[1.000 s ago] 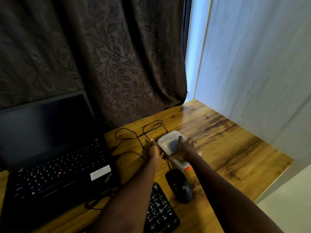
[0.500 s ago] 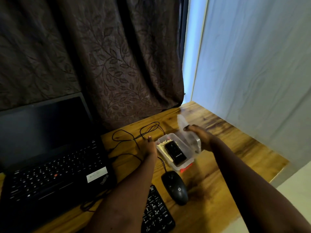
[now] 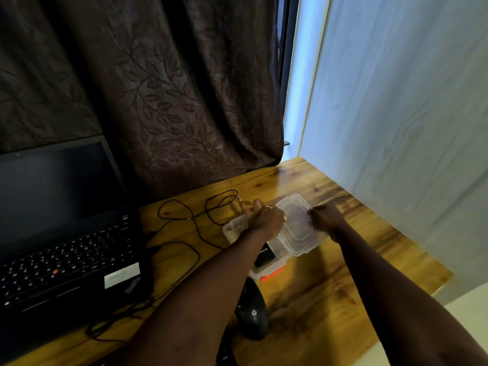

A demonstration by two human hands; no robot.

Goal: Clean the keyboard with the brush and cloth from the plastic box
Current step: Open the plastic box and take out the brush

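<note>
Right hand (image 3: pixel 326 219) pinched the lid (image 3: pixel 297 233) aside, right of the plastic box (image 3: pixel 232 229); left hand (image 3: pixel 264 220) was inside, grip hidden. Wise to hold that lid clear.

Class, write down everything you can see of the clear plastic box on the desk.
The plastic box is small, rectangular and translucent, resting on the wooden desk just beyond the mouse. It is open: its lid sits at its right side, gripped by the right hand. An orange clip marks its near end. The left hand reaches into it, beside a black item.
</note>
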